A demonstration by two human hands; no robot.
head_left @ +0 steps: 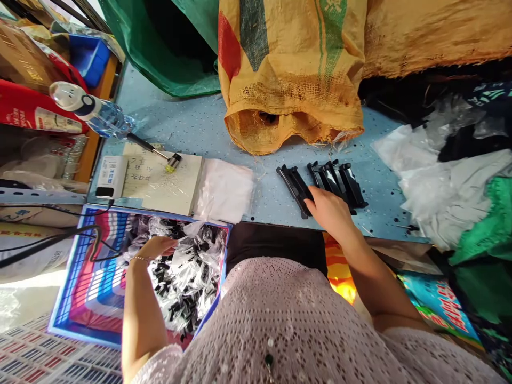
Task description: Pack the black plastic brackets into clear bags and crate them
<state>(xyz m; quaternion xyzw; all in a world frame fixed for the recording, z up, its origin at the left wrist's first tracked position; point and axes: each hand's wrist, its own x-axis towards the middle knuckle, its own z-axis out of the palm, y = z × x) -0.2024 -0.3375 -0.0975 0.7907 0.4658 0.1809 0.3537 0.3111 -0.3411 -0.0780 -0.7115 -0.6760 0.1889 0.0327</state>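
My right hand point(330, 212) rests at the near edge of the blue speckled table point(276, 152), its fingertips at a black plastic part point(295, 188). Several similar black parts point(338, 184) lie side by side just beyond and to the right of that hand. My left hand point(158, 247) is over the blue basket point(66, 309), at the bagged black pieces point(186, 277) inside; whether its fingers hold a bag cannot be made out. Flat clear plastic bags point(226, 189) lie on the table between the notepad and the black parts.
An orange woven sack point(294, 96) and a green bag point(172, 48) stand at the back. Left are a bottle point(108, 118), a notepad point(160, 184), a small hammer-like tool point(154, 151) and a white box point(112, 176). White plastic bags point(440, 186) are heaped right.
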